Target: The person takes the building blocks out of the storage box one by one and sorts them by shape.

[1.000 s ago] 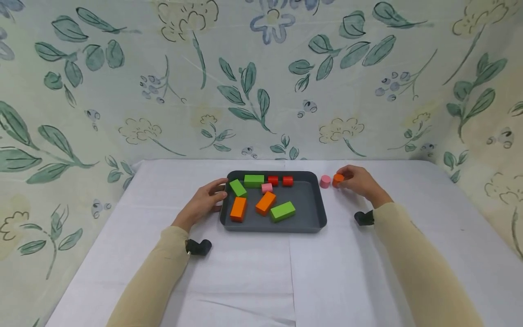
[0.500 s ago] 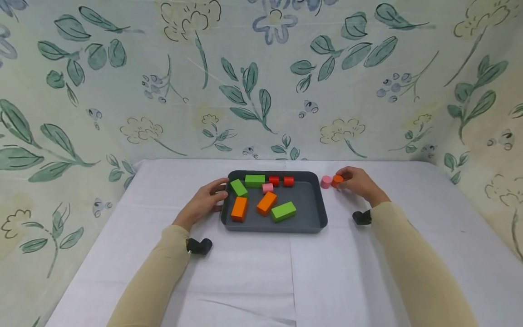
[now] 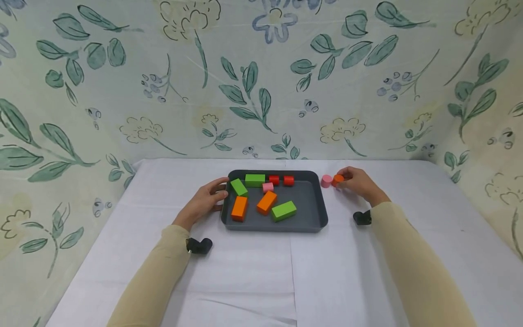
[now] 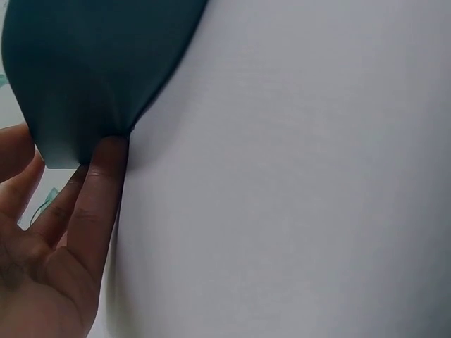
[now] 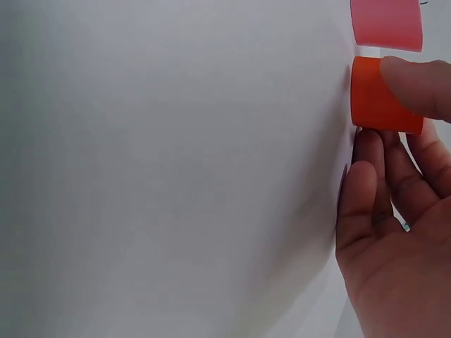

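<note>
My right hand [image 3: 359, 182] pinches an orange cylinder block [image 5: 380, 95] between thumb and fingers. It stands upright on the white cloth, just right of a pink cylinder block [image 3: 326, 181]. In the right wrist view a narrow gap shows between the two blocks. My left hand [image 3: 203, 200] lies at the left side of a dark grey tray [image 3: 306, 204], its fingertips against the outer wall, as the left wrist view also shows. Inside the tray are green blocks [image 3: 283, 211], orange blocks [image 3: 239, 209], two red cylinders [image 3: 288, 180] and a small pink block [image 3: 267, 187].
The tray and blocks stand on a table with a white cloth [image 3: 245, 281], creased near the front. Behind it hangs a floral fabric backdrop [image 3: 261, 113]. The tray's raised right wall [image 3: 322, 204] is close beside the pink cylinder.
The orange cylinder in my right hand has shifted slightly left, closer to the pink cylinder. My left hand and the tray stay put.
</note>
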`<state>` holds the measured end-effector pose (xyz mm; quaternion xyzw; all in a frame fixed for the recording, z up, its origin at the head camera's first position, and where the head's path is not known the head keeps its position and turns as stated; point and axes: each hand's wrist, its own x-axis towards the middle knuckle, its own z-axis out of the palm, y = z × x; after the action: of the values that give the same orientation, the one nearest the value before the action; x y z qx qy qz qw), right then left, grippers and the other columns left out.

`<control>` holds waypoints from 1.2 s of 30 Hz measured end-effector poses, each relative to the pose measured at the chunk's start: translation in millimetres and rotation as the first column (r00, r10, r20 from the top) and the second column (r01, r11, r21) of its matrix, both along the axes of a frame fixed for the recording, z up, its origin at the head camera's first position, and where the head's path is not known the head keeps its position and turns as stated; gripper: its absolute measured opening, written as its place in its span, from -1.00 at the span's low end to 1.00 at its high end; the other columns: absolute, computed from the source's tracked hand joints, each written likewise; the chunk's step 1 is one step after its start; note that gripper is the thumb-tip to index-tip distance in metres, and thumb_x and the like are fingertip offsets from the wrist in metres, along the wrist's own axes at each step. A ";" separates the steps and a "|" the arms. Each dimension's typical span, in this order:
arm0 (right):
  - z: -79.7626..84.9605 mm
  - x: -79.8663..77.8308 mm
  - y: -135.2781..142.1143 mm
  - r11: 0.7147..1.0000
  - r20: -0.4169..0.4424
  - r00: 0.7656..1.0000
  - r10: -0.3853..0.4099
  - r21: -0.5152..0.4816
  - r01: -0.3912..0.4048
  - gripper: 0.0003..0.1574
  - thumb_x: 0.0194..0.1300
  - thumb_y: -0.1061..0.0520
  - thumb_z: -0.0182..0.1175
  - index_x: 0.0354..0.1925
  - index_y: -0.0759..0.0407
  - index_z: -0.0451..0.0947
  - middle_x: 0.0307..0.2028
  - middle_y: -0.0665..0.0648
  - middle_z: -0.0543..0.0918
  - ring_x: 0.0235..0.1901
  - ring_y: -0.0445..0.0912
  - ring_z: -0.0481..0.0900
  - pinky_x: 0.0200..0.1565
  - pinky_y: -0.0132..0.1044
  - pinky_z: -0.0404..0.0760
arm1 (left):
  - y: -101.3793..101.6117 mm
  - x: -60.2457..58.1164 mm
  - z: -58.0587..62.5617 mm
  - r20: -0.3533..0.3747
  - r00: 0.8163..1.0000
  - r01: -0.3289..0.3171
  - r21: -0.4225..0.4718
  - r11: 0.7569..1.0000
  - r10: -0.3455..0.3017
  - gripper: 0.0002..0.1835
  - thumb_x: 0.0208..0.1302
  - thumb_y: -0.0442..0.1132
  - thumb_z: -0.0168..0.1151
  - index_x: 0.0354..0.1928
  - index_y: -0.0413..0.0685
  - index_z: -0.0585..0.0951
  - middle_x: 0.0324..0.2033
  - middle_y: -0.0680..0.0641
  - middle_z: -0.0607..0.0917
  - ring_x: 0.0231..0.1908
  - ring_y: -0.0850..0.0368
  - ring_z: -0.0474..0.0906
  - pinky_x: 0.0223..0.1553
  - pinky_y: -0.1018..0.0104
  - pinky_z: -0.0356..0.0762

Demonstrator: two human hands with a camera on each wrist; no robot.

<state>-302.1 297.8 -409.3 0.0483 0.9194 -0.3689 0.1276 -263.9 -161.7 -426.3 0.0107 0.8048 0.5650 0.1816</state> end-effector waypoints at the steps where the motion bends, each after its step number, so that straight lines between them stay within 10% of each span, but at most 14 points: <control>1: 0.6 0.3 0.0 1.000 0.000 1.000 0.001 -0.001 -0.001 -0.43 0.35 0.13 0.14 0.26 0.29 0.31 0.23 0.38 0.40 0.17 0.21 0.33 0.33 0.15 0.42 | 0.0 0.1 0.3 0.002 1.000 -0.002 0.002 1.000 0.002 -0.38 0.49 -0.18 0.08 0.51 0.33 0.20 0.52 -0.14 0.20 0.43 -0.18 0.29 0.30 -0.08 0.50; 27: 1.8 -1.4 3.2 0.999 0.012 0.999 0.050 -0.022 -0.050 -0.21 0.34 0.13 0.11 0.44 0.29 0.11 0.35 0.42 0.31 0.28 0.27 0.29 0.39 0.22 0.34 | 0.8 0.2 3.4 0.024 0.999 -0.023 -0.014 1.000 0.023 -0.37 0.48 -0.18 0.09 0.50 0.39 0.21 0.52 -0.10 0.21 0.44 -0.14 0.29 0.31 -0.05 0.49; 36: 37.5 -1.8 -13.6 0.989 -0.229 0.971 0.072 0.141 -0.040 -0.32 0.39 0.06 0.09 0.38 0.24 0.24 0.22 0.38 0.45 0.18 0.23 0.40 0.13 0.24 0.56 | 0.2 0.6 5.3 0.015 1.000 -0.017 -0.011 1.000 0.017 -0.37 0.48 -0.19 0.08 0.51 0.35 0.19 0.52 -0.12 0.20 0.44 -0.14 0.29 0.30 -0.04 0.50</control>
<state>-303.9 284.3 -371.8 -0.0131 0.9519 -0.3051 0.0254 -263.3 -161.5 -421.0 -0.0014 0.8065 0.5624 0.1827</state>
